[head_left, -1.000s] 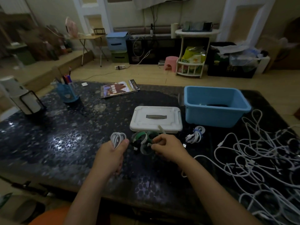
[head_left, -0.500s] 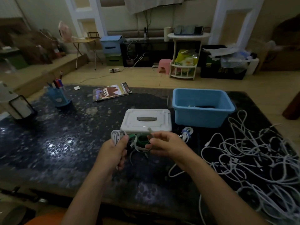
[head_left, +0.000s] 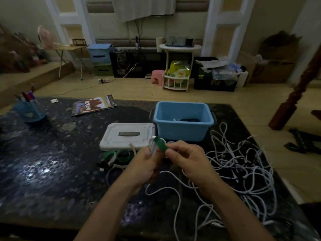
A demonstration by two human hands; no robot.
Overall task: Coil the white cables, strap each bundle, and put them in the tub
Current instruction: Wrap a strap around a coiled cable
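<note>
left hand grips coiled cable | right hand pinches green strap

Two bare forearms reach in from the lower edge, with no sleeves, watch or rings showing. The left hand and right hand are ungloved, with short nails.

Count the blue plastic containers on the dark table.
2: a blue tub on the far side near the centre, right of the white lid, and a small blue pen holder at the far left.
</note>
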